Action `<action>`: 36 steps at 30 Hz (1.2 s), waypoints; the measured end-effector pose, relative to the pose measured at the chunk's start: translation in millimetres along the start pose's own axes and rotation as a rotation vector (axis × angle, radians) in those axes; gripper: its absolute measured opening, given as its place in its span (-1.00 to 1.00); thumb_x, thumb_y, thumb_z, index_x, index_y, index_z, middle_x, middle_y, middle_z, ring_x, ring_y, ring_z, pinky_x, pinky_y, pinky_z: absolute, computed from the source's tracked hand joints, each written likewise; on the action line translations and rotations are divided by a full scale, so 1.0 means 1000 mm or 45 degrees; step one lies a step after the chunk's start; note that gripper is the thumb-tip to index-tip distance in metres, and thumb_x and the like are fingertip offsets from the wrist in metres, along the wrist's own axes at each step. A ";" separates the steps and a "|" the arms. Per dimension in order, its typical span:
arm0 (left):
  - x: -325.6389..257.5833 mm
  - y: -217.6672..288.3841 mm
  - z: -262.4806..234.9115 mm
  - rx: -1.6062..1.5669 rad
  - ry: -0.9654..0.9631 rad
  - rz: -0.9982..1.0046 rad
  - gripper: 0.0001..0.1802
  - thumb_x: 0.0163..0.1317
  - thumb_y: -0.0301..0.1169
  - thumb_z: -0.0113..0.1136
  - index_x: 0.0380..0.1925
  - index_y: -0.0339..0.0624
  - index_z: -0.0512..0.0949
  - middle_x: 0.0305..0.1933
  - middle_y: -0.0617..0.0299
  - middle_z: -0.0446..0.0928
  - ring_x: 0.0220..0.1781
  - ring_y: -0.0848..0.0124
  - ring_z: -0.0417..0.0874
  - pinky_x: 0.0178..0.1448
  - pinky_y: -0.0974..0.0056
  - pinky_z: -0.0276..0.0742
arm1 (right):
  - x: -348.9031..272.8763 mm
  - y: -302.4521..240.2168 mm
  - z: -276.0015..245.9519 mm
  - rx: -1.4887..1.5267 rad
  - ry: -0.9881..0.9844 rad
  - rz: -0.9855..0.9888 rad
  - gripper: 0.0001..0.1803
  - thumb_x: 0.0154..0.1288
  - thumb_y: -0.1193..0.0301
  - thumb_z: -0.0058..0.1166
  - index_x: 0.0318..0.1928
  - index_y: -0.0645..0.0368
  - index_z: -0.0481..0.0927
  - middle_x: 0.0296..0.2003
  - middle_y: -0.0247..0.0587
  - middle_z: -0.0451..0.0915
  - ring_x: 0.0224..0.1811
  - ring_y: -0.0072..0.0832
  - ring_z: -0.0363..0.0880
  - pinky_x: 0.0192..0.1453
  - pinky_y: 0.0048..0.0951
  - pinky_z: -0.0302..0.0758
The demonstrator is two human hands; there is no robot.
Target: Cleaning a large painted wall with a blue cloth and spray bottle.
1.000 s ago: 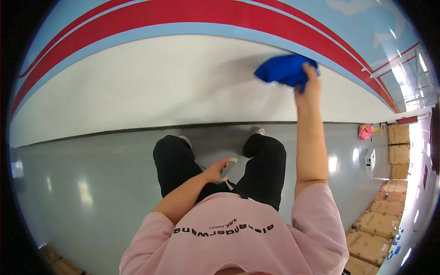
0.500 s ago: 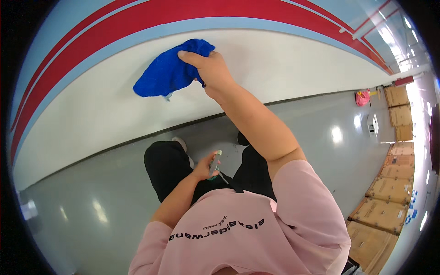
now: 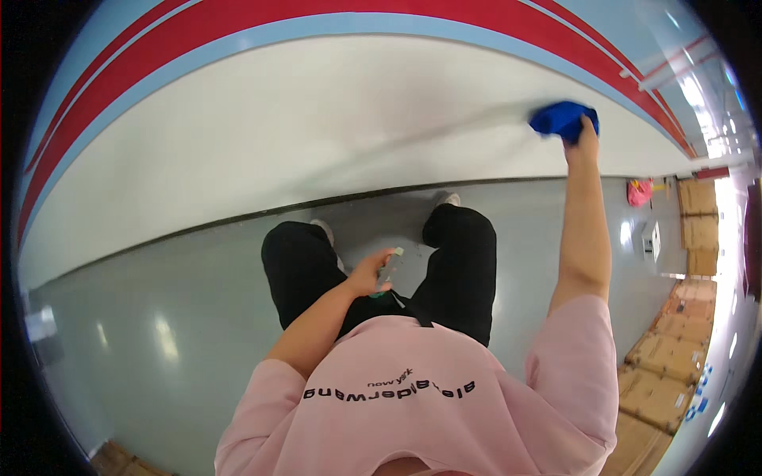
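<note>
While my right arm reaches toward the upper right of the frame, my right hand (image 3: 585, 141) grasps a bunched blue cloth (image 3: 560, 119), its thumb lying over the fabric and its other fingers mostly hidden. The cloth is set before the white panel (image 3: 317, 119); whether the two touch along the whole fold I cannot tell. Above the panel, a broad red stripe (image 3: 373, 25) bordered by light blue arches across the top of the frame. Near the centre, my left hand (image 3: 369, 274) is closed around a slim grey object (image 3: 389, 270) with a pale green tip; its kind cannot be told, as my fingers cover part of it. This hand is level with my black trousers (image 3: 468, 258), in front of my pink shirt (image 3: 413, 353). A glossy grey floor (image 3: 159, 397) meets the panel at a dark edge. At right stand brown boxes (image 3: 655, 385), with a pink bag (image 3: 638, 192) near the panel's far end.
</note>
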State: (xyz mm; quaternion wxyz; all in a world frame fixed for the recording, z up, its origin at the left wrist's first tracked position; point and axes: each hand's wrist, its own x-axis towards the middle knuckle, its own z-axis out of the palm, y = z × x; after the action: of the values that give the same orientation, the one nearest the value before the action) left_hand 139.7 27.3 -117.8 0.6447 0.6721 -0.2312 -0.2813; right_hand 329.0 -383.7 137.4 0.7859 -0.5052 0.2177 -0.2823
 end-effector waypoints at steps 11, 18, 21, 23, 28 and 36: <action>0.007 0.005 0.000 0.009 -0.036 -0.045 -0.19 -0.31 -0.51 0.22 0.10 -0.05 0.21 -0.26 0.23 0.41 -0.23 0.38 0.42 -0.07 0.30 0.33 | -0.127 0.033 0.138 -0.803 -0.270 -1.069 -0.70 -0.01 0.43 0.12 -0.23 0.28 0.46 -0.37 -0.22 0.50 -0.36 -0.48 0.43 -0.21 -0.46 0.36; 0.000 0.015 -0.001 0.050 0.001 0.028 -0.18 -0.37 -0.51 0.25 0.07 -0.03 0.24 -0.26 0.22 0.41 -0.22 0.36 0.45 -0.09 0.30 0.36 | -0.209 0.093 0.222 -1.162 -0.982 -1.991 -0.61 -0.46 0.58 0.12 -0.40 0.20 0.47 -0.21 -0.10 0.38 -0.10 -0.15 0.32 -0.05 -0.19 0.27; 0.002 0.010 0.006 0.065 -0.018 -0.001 -0.17 -0.38 -0.49 0.28 0.07 -0.01 0.24 -0.24 0.19 0.42 -0.18 0.32 0.47 -0.08 0.29 0.37 | -0.241 0.125 0.260 -1.025 -1.291 -2.097 -0.66 -0.28 0.59 -0.01 -0.33 0.05 0.51 -0.19 -0.25 0.41 -0.07 -0.33 0.39 -0.23 -0.45 0.45; 0.006 0.009 0.009 0.071 -0.033 0.022 -0.17 -0.38 -0.48 0.29 0.07 0.00 0.24 -0.22 0.18 0.43 -0.17 0.30 0.48 -0.08 0.29 0.38 | -0.252 0.143 0.287 -0.969 -1.474 -2.041 -0.58 -0.26 0.60 -0.01 -0.24 0.02 0.49 -0.15 -0.34 0.40 -0.09 -0.36 0.40 -0.24 -0.46 0.45; 0.010 0.014 0.009 0.029 -0.021 -0.005 -0.15 -0.39 -0.48 0.31 0.07 -0.02 0.23 -0.18 0.14 0.43 -0.14 0.28 0.48 -0.09 0.25 0.40 | -0.282 0.194 0.327 -1.138 -1.784 -2.091 -0.72 -0.05 0.53 -0.12 -0.25 -0.03 0.47 -0.14 -0.47 0.36 -0.06 -0.57 0.37 -0.29 -0.51 0.43; 0.007 0.022 0.014 -0.003 0.021 0.037 -0.15 -0.38 -0.49 0.33 0.08 -0.07 0.23 -0.17 0.16 0.43 -0.12 0.35 0.47 -0.10 0.25 0.40 | -0.189 0.302 0.169 -2.126 -1.755 -0.507 -0.44 0.10 0.05 -0.12 -0.05 0.27 0.37 -0.06 0.15 0.39 0.01 -0.09 0.35 0.06 -0.24 0.30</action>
State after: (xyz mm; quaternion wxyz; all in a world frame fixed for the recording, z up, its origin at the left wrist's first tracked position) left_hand 136.6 11.2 -96.4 0.6514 0.6702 -0.2353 -0.2668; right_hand 361.9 -45.2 -62.5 0.0902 -0.9529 -0.2307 0.1748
